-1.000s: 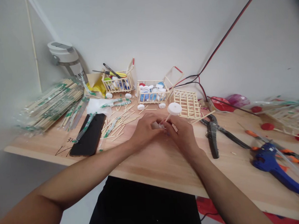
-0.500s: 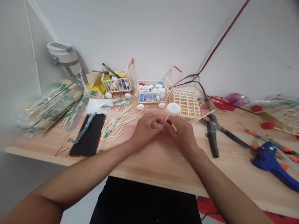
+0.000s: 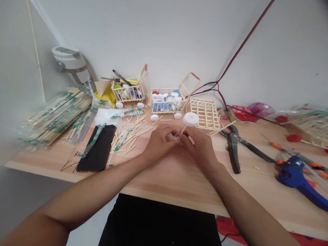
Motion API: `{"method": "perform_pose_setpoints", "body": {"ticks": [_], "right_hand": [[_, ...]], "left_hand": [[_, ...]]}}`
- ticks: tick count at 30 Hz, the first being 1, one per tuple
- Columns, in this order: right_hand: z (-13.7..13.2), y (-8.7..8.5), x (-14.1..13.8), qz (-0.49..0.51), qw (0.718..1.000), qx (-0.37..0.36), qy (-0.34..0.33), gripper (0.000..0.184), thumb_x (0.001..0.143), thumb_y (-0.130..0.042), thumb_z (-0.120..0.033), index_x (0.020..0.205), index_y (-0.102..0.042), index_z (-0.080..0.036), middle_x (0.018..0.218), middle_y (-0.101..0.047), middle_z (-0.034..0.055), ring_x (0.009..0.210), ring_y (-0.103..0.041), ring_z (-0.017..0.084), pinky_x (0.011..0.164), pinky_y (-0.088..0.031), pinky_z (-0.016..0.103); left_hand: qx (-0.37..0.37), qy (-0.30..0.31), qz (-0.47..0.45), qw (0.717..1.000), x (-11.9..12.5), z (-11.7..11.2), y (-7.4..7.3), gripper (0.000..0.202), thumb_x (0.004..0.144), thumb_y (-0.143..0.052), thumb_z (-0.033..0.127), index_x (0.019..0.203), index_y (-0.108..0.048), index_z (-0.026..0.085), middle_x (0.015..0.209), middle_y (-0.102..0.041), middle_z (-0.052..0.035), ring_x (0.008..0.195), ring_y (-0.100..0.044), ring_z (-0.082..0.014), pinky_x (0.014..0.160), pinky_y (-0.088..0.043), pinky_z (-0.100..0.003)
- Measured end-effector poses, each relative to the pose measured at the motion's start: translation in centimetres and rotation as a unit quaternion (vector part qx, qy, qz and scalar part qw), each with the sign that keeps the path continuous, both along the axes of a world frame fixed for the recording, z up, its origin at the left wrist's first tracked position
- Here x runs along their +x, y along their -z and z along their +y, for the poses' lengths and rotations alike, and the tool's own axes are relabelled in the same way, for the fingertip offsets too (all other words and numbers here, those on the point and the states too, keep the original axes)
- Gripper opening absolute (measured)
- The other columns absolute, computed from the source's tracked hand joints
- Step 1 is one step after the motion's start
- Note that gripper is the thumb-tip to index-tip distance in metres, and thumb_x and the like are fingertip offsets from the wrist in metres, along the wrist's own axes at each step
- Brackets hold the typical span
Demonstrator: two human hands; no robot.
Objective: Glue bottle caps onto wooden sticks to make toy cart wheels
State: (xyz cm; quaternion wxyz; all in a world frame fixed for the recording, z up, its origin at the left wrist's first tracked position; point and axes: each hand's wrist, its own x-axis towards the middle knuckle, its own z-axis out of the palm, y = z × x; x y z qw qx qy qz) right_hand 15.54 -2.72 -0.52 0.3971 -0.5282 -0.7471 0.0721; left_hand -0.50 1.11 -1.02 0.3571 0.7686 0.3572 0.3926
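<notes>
Pale wooden workbench [image 3: 161, 181] against white wall, cluttered. Left of fingers: flat black rectangular slab [image 3: 97, 147], loose thin wooden sticks [image 3: 126, 137] just beside it. L hand [image 3: 159, 143] & R hand [image 3: 200, 148] w/ fingertips curled together, pinching lower end of short wooden stick [image 3: 184, 129]; exact grip partly hidden. Round white plastic cap wheel [image 3: 190, 119] on stick's top, tilted up-right above R fingers. Right of fingers: black steel pliers [image 3: 233, 149], blue-handled tool [image 3: 292, 175].

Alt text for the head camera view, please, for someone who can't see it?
The left hand and right hand hold a wooden stick with a white wheel on its end above a wooden table. Behind them stands a small stick cart of bottle caps, with loose sticks left and pliers right.
</notes>
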Motion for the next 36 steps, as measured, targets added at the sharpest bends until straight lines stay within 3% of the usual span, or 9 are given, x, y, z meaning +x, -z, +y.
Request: {"method": "perform_pose_setpoints", "body": {"ticks": [36], "right_hand": [[0.05, 0.04, 0.03, -0.016, 1.0, 0.016, -0.004, 0.013, 0.091, -0.054, -0.023, 0.079, -0.059, -0.022, 0.079, -0.067, 0.0026, 0.076, -0.06, 0.018, 0.069, -0.041, 0.03]], "left_hand": [[0.012, -0.003, 0.004, 1.0, 0.13, 0.05, 0.23, 0.012, 0.075, -0.073, 0.025, 0.081, -0.066, 0.018, 0.087, -0.068, -0.0001, 0.091, -0.058, -0.0181, 0.083, -0.042, -0.031]]}}
